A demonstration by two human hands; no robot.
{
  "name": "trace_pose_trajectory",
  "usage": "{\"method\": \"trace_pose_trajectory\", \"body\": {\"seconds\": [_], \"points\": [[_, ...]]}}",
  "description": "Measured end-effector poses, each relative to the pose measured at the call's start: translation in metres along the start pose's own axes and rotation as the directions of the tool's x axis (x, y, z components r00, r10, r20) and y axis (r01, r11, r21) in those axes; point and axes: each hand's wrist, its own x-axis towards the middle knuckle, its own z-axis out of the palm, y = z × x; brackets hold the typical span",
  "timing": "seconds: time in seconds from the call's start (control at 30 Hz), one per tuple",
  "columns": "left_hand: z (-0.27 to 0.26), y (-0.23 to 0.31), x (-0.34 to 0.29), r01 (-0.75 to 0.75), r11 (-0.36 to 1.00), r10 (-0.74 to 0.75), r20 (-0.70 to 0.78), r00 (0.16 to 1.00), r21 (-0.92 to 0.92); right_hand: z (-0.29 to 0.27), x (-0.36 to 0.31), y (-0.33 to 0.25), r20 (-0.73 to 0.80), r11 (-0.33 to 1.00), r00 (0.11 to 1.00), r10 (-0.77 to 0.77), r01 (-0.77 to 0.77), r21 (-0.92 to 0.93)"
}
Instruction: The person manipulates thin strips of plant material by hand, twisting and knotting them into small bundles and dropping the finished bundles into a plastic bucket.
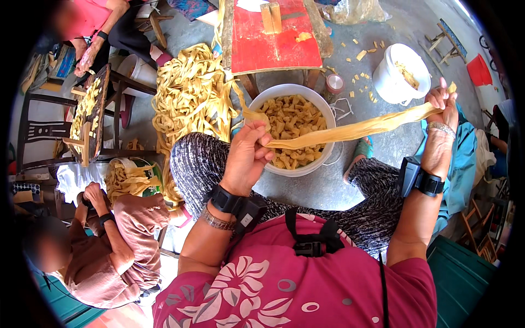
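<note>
A long, flat yellow strip that looks like tofu skin [350, 132] is stretched between my hands, sloping up to the right. My left hand [245, 158] pinches it near the left rim of a white bucket [295, 172]. Raised out to the right, my right hand [443, 109] grips the other end, and a short tip pokes out past the fingers. Below the strip, the bucket holds many small folded or knotted yellow pieces [295, 117]. Another length of strip runs from beside my left hand toward a large heap of loose strips [191, 93].
Ahead stands a red-topped table [273, 49] with a wooden block [270, 19]. A second white bucket [383, 74] is at right, with yellow scraps on the floor nearby. Two people sit at left: one by a wooden chair [46, 131], another beside a strip-filled tub [123, 180].
</note>
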Motion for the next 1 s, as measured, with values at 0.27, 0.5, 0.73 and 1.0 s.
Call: {"method": "trace_pose_trajectory", "body": {"seconds": [0.27, 0.5, 0.73, 1.0], "points": [[-0.009, -0.026, 0.019, -0.006, 0.999, 0.01, -0.125, 0.992, 0.033, 0.012, -0.013, -0.014, -0.085, 0.951, 0.956, -0.281, 0.265, -0.161], [0.042, -0.051, -0.006, 0.435, 0.877, -0.479, 0.292, 0.828, 0.204, 0.092, -0.068, 0.074, 0.106, 0.939, 0.988, -0.114, 0.142, -0.315], [0.096, -0.068, 0.022, 0.318, 0.943, -0.268, 0.347, 0.899, -0.096, 0.109, -0.121, 0.116, 0.241, 0.951, 0.927, 0.286, -0.244, -0.189], [0.096, -0.011, 0.032, 0.082, 0.996, -0.073, 0.27, 0.96, -0.022, 0.104, -0.135, 0.121, 0.184, 0.932, 0.944, 0.273, -0.212, -0.293]]}}
